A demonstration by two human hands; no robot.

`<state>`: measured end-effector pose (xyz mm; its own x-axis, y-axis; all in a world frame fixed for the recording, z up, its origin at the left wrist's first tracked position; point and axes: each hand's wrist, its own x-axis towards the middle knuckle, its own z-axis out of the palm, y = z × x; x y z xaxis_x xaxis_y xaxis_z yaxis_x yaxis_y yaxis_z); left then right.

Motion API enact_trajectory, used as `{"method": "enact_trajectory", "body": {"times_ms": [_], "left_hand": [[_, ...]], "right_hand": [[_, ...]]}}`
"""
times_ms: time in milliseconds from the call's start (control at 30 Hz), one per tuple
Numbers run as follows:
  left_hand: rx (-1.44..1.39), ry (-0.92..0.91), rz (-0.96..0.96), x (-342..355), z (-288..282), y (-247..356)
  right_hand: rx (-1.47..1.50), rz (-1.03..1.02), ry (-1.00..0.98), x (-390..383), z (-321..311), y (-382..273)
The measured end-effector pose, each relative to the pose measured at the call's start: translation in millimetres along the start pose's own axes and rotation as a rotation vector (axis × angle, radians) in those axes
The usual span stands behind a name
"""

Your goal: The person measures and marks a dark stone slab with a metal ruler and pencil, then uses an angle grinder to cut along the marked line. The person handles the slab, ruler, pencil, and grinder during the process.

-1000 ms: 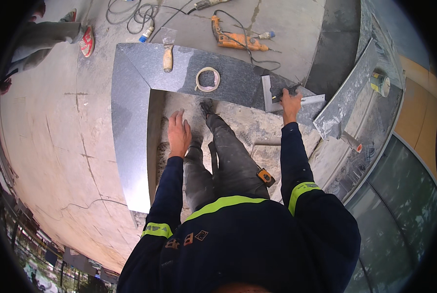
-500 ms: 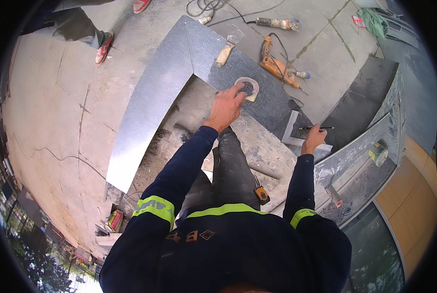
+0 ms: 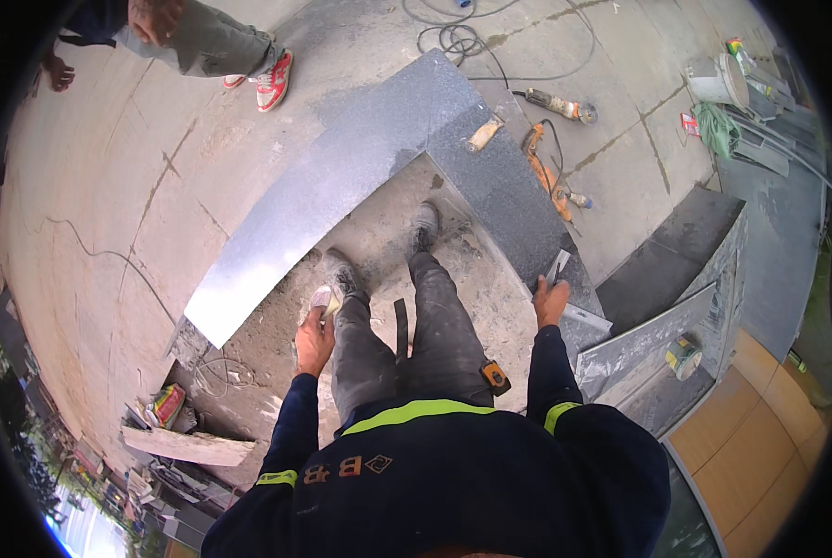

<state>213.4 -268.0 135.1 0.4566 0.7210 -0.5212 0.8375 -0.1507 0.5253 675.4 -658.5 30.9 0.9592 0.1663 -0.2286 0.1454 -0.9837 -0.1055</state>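
Note:
My left hand (image 3: 314, 346) grips a pale tape roll (image 3: 325, 300) low in front of my left leg, clear of the stone frame. My right hand (image 3: 551, 299) is closed at the metal square (image 3: 589, 319) on the grey stone slab (image 3: 507, 195); something dark, perhaps the pencil, is partly hidden by its fingers. A wooden-handled scraper (image 3: 484, 135) lies near the slab's far corner. A pale, shiny slab (image 3: 267, 242) runs down the left side. My boots are on the dusty ground inside the frame, and an orange tape measure (image 3: 495, 377) hangs at my waist.
A co-worker's legs (image 3: 220, 58) and hands are at upper left. An angle grinder (image 3: 560, 107), orange drill (image 3: 541, 163) and coiled cables lie beyond the frame. At right are a leaning panel (image 3: 644, 330), a can (image 3: 683, 358) and a bucket (image 3: 718, 82); a sack (image 3: 163, 406) is lower left.
My left hand reached onto the slab, took the tape roll and drew it down toward me. My right hand stays at the square. The view shifted; the co-worker's hands show more.

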Motion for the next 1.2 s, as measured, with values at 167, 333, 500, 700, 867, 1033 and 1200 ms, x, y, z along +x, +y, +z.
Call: {"method": "enact_trajectory", "body": {"times_ms": [167, 333, 500, 700, 867, 1033, 1200], "left_hand": [[-0.031, 0.181, -0.391, -147.1, 5.4, -111.9], [-0.321, 0.178, -0.757, -289.0, 36.6, -199.3], [-0.566, 0.114, -1.055, -432.3, 93.8, -287.0], [-1.002, 0.288, -1.229, -544.4, 94.4, -445.4], [-0.952, 0.491, -1.199, -579.8, -4.6, -578.9], [-0.831, 0.905, -0.849, -551.1, -166.7, -673.2], [-0.641, 0.904, -0.474, -512.8, -362.3, -770.2]], "right_hand": [[0.044, 0.003, -0.092, 20.7, -14.0, -3.4], [0.118, -0.159, -0.079, -13.6, -55.5, -89.4], [0.114, -0.213, -0.072, -108.6, -45.2, -209.9], [-0.097, -0.400, -0.040, -383.2, -5.9, -384.1], [-0.157, -0.640, -0.085, -556.2, 38.7, -490.0], [-0.017, -0.763, -0.124, -634.3, 67.1, -553.6], [-0.150, -0.567, -0.081, -715.4, 108.4, -596.4]]}}
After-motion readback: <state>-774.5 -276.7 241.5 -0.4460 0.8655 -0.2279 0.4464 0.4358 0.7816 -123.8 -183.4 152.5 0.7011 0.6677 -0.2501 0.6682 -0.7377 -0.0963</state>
